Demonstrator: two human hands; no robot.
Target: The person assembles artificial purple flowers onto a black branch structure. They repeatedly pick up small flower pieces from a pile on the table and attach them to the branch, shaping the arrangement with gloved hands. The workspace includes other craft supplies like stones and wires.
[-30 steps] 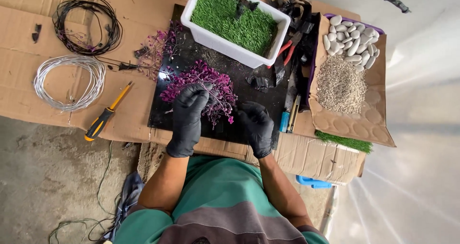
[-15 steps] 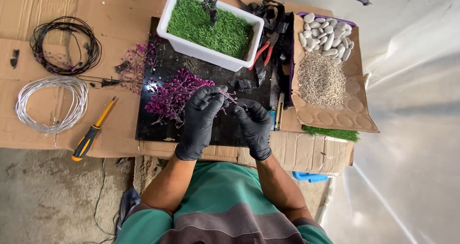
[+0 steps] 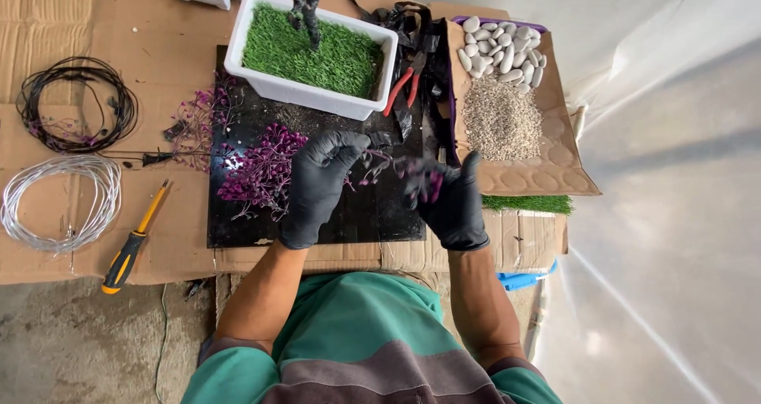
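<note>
Left hand (image 3: 317, 183): closed on a purple twig (image 3: 379, 166), now lifted off the purple pile (image 3: 261, 170).
Right hand (image 3: 452, 202): closed on purple bits (image 3: 424, 180), pulled farther apart.

Left hand (image 3: 317, 186): black glove, palm down, fingers curled inward, fingertips (image 3: 354, 144) bunched toward right hand, pinching. Left forearm bare, rising from lower centre, angled slightly right. Right hand (image 3: 452, 202): black glove, fingers folded into loose fist, thumb (image 3: 471, 166) raised upright. Right forearm bare, angled up and slightly left. Hands near each other at same height, narrow gap between. Elbows bent, both upper arms in green short sleeves with grey-brown band.
</note>
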